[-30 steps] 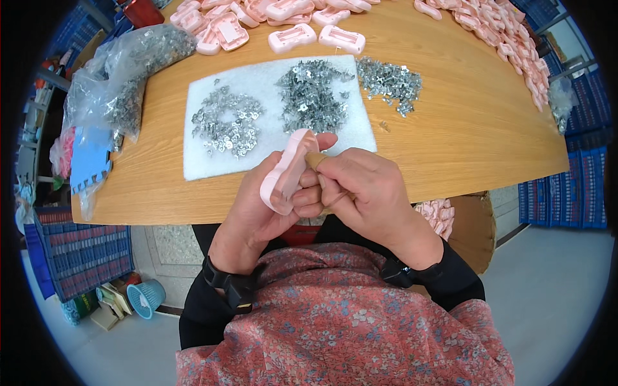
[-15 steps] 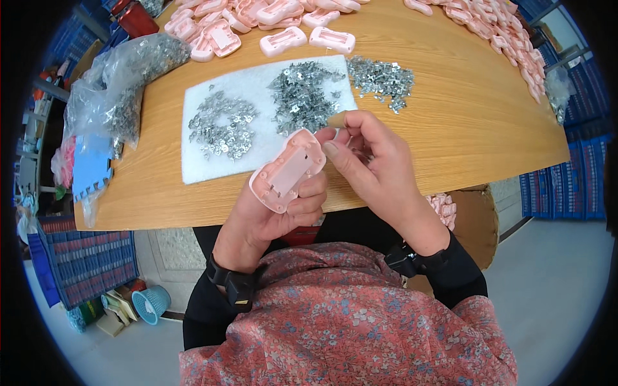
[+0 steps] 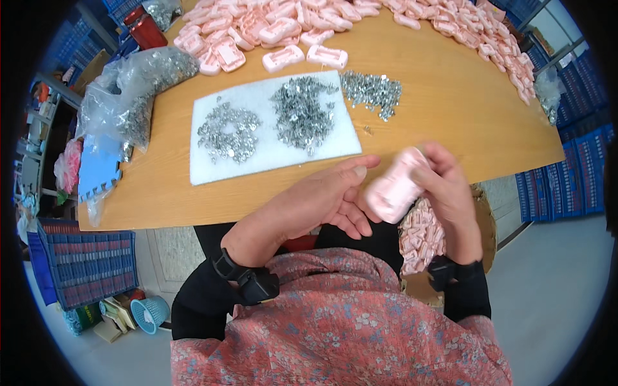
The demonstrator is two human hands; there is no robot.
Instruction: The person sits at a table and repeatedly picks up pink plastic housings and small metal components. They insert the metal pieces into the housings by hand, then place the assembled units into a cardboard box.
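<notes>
My right hand [image 3: 449, 188] grips a pink plastic shell [image 3: 394, 188] by its far right end, above the table's front edge; the shell is blurred by motion. Close to its left side, my left hand [image 3: 325, 201] has its fingers apart and holds nothing. Beyond the hands lies a white foam sheet [image 3: 207, 172]. On it rest a looser heap of small metal clips [image 3: 230, 132] at left and a denser metal heap [image 3: 302, 112] at right. Another pile of small metal pieces [image 3: 373, 94] sits on the wood beside the sheet.
Pink shells [image 3: 280, 29] are heaped at the table's far side, with more shells [image 3: 473, 35] at far right. Bags of metal parts [image 3: 132, 106] and a red jar [image 3: 147, 29] stand at left. Below my right hand, a cardboard box [image 3: 487, 241] contains pink shells [image 3: 421, 239].
The pink shell has passed from my left hand to my right and moved rightward. My left hand has opened and shifted right. The view has tilted slightly, showing more of the box.
</notes>
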